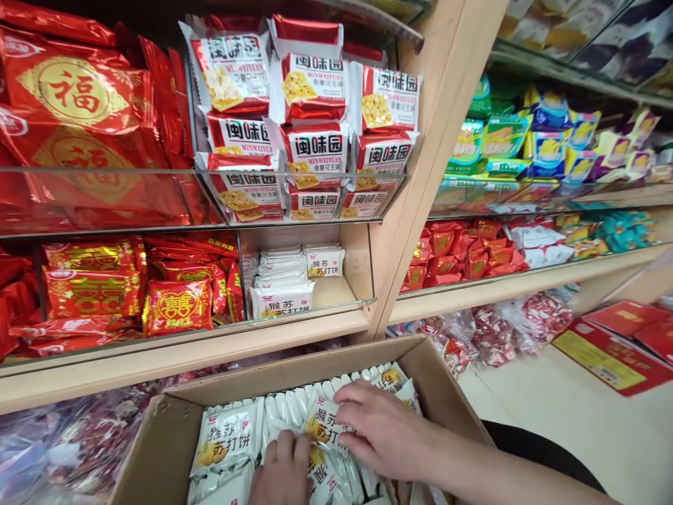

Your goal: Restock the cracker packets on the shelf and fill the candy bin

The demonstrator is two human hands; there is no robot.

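Note:
A cardboard box (179,410) full of white soda cracker packets (226,438) stands below the shelf. Inside it, my right hand (381,428) bends its fingers and thumb around the edge of one cracker packet (322,419) lying on top. My left hand (281,471) reaches in at the near side, its fingers curled down onto packets; its thumb and fingertips are hidden. Between the hands, another packet (322,480) lies tilted. On the low shelf above the box, matching cracker packets (281,298) are stacked in a glass-fronted compartment.
Red snack packs (179,305) fill the compartments to the left. Red-and-white packs (315,151) sit above, behind a clear front panel (310,196). A wooden upright (420,154) divides the shelving. Bagged goods (78,435) lie under the shelf, and red cartons (620,344) stand on the floor at right.

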